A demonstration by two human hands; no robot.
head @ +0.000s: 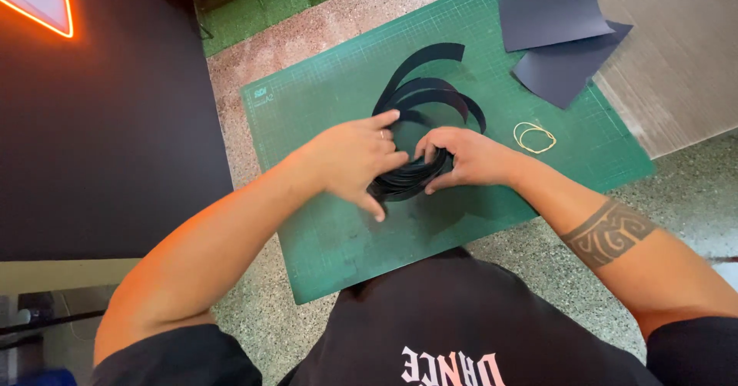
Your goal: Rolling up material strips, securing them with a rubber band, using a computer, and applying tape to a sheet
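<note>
A bundle of curved black paper strips (419,98) lies on a green cutting mat (323,94). Both hands grip the gathered end of that bundle near the mat's middle. My left hand (354,155) presses on it from the left, with the index finger stretched toward the strips. Opposite it, my right hand (465,155) pinches the same stack from the right. The free ends of the strips arc up and away from the hands.
Two dark sheets of paper (557,36) lie at the mat's far right corner. A yellow rubber band (534,136) rests on the mat just right of my right hand. A black panel (100,124) with a glowing orange light (46,9) stands to the left.
</note>
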